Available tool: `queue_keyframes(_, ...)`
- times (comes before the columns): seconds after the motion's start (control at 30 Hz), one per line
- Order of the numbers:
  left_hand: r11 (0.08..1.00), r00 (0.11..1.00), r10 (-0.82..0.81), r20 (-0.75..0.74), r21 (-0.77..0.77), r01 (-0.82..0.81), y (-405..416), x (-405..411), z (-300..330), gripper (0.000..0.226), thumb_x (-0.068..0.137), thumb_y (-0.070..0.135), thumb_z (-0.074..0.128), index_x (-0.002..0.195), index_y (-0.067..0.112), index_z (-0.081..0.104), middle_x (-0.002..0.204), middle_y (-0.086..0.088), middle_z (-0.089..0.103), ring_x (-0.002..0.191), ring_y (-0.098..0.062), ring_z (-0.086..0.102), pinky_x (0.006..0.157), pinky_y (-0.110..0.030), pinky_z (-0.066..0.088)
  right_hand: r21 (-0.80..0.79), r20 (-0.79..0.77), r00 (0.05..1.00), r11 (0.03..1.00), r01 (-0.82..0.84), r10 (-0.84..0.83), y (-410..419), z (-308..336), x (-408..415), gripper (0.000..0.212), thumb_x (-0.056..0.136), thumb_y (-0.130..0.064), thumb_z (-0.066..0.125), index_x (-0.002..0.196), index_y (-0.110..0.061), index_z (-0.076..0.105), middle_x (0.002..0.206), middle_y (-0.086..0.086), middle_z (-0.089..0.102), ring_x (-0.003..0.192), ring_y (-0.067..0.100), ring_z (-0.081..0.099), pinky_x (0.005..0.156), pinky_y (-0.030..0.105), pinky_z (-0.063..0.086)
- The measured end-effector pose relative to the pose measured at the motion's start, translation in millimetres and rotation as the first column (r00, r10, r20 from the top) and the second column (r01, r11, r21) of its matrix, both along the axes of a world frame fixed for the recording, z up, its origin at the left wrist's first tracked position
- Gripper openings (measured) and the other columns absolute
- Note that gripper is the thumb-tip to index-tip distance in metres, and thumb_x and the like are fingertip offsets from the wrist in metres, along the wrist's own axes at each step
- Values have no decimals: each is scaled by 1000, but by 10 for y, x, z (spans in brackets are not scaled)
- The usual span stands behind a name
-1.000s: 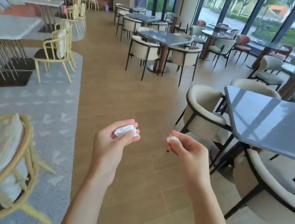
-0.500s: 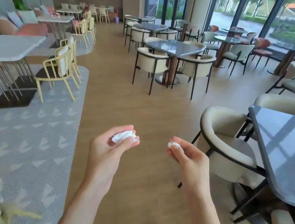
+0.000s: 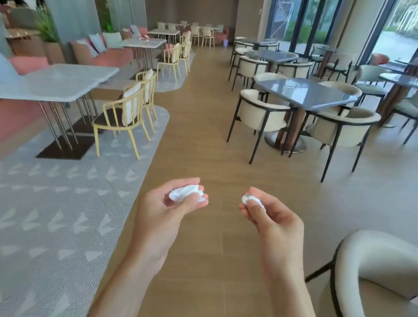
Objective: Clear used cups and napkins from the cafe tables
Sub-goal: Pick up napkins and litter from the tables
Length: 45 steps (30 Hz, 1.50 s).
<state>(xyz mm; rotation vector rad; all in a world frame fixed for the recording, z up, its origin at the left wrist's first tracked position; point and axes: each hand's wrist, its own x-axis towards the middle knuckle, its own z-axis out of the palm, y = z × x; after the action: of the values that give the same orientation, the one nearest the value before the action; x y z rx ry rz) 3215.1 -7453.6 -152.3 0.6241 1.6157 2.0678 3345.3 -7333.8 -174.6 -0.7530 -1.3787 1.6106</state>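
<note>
Both hands are held out in front of me over the wooden floor, about waist high. My left hand (image 3: 165, 211) grips a crumpled white napkin (image 3: 184, 192) between thumb and curled fingers. My right hand (image 3: 274, 224) pinches a smaller crumpled white napkin (image 3: 251, 200) at its fingertips. The two hands are a short gap apart and do not touch. No cups are in view.
A cream armchair (image 3: 382, 295) stands close at my lower right. Ahead right is a grey table (image 3: 306, 91) ringed by cream chairs. On the left, a white table (image 3: 60, 83) with yellow chairs (image 3: 125, 117) stands on a grey rug (image 3: 33, 214). A wooden aisle (image 3: 210, 104) runs ahead.
The view has lifted and swung left as I walk; the near grey table on the right has left the frame. Both hands keep their napkins in the same pose.
</note>
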Motion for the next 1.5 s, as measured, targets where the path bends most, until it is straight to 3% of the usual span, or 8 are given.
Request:
queue_keyframes(0.27, 994, 995, 86, 47, 59, -89, 1460, -1172, -223, 21, 90, -1, 74, 107, 12, 76, 99, -7, 80, 89, -26, 79, 84, -21, 60, 40, 40, 998, 998, -56, 54, 1537, -128, -1195, 11, 93, -13, 73, 99, -18, 80, 90, -1, 79, 81, 12, 74, 93, 31, 57)
queue_keyframes(0.43, 989, 994, 59, 88, 131, -71, 2635, -2109, -172, 20, 89, -1, 74, 106, 11, 76, 99, -6, 80, 90, -28, 79, 82, -19, 59, 93, 90, 994, 993, -69, 60, 2631, -25, -2140, 11, 95, -7, 70, 97, -12, 80, 85, -1, 77, 78, 12, 72, 93, 32, 59)
queue_keyframes(0.63, 985, 999, -8, 37, 170, 2, 3924, -3085, 187, 20, 91, -1, 74, 105, 12, 76, 99, -5, 80, 89, -26, 79, 81, -19, 58, 164, 28, 999, 986, -21, 16, 3878, 366, -3080, 12, 94, -7, 70, 96, -13, 80, 86, 3, 78, 76, 12, 71, 87, 26, 59)
queue_keyframes(0.87, 990, 1000, 19, 3, 141, -19, 5137, -4162, 179, 21, 90, -1, 73, 104, 14, 77, 100, -6, 80, 89, -26, 79, 83, -21, 59, 144, -32, 999, 989, -35, 40, 5072, 333, -4234, 15, 94, -4, 69, 95, -15, 79, 84, 2, 77, 72, 11, 69, 75, 18, 54)
queue_keyframes(1.0, 988, 998, 55, -15, 143, -53, 5936, -4853, 38, 20, 89, -1, 74, 104, 12, 77, 100, -7, 80, 90, -28, 79, 91, -24, 58, 122, -52, 997, 991, -53, 60, 5910, 188, -4967, 14, 94, -7, 70, 97, -18, 79, 89, 2, 79, 76, 10, 72, 83, 22, 58)
queue_keyframes(1.3, 977, 990, 140, -15, 167, -135, 7849, -6498, 303, 19, 88, -1, 74, 103, 11, 77, 99, -8, 80, 89, -27, 79, 79, -16, 58, 142, -78, 991, 985, -100, 111, 8002, 438, -6740, 13, 95, -7, 68, 99, -14, 78, 84, 1, 77, 76, 9, 70, 88, 27, 58)
queue_keyframes(1.5, 958, 980, 197, 20, 209, -197, 8755, -7596, 373, 20, 88, -2, 75, 104, 10, 76, 96, -7, 80, 89, -28, 79, 80, -18, 58, 173, -47, 985, 972, -156, 167, 8935, 500, -7825, 13, 95, -7, 69, 98, -16, 78, 84, 3, 78, 75, 10, 70, 85, 23, 58)
